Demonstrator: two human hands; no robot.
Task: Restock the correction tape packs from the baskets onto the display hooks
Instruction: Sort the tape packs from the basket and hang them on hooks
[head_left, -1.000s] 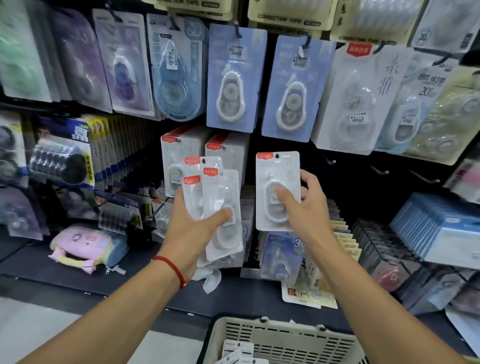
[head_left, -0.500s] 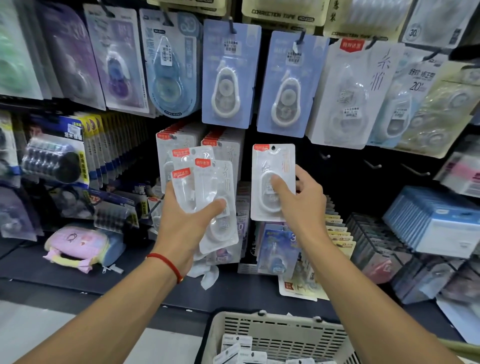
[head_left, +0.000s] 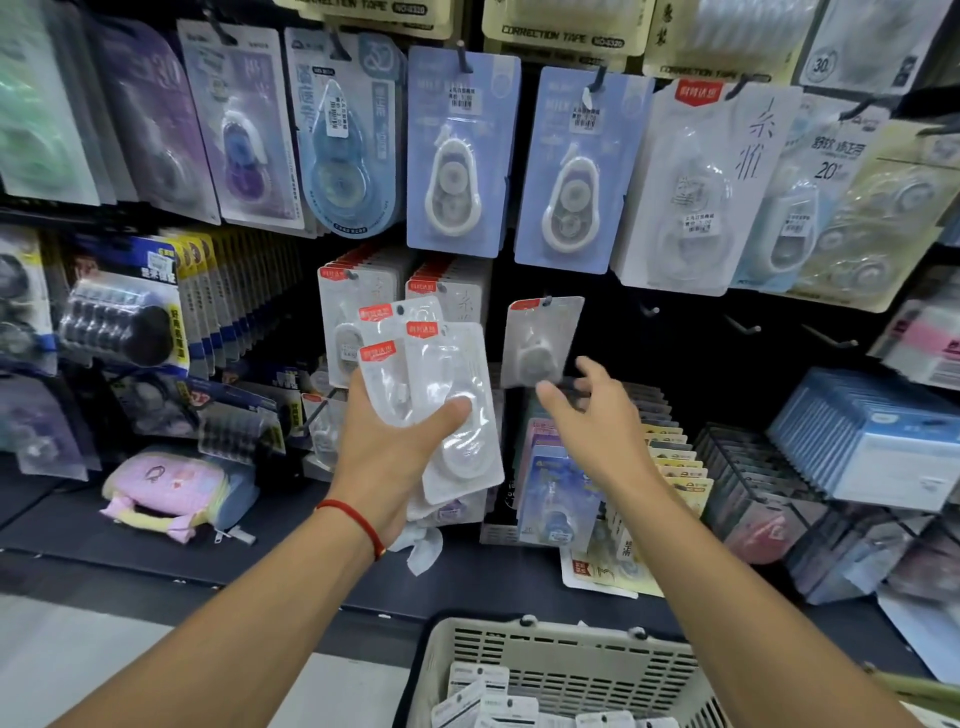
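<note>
Correction tape packs (head_left: 441, 395) fan in the gripping left hand (head_left: 387, 447); the right hand (head_left: 597, 415), fingers spread, holds nothing.

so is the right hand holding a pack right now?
No. The right hand is open and empty below the pack hanging on its hook.

single pack (head_left: 540, 340), pinched in the right hand (head_left: 597, 410) a sec ago, now hangs by itself on a display hook (head_left: 546, 300), tilted a bit and blurred. right hand has let go and dropped just below it, fingers spread and loose, holding nothing. basket (head_left: 566, 654) shows more at frame bottom than before.
</note>
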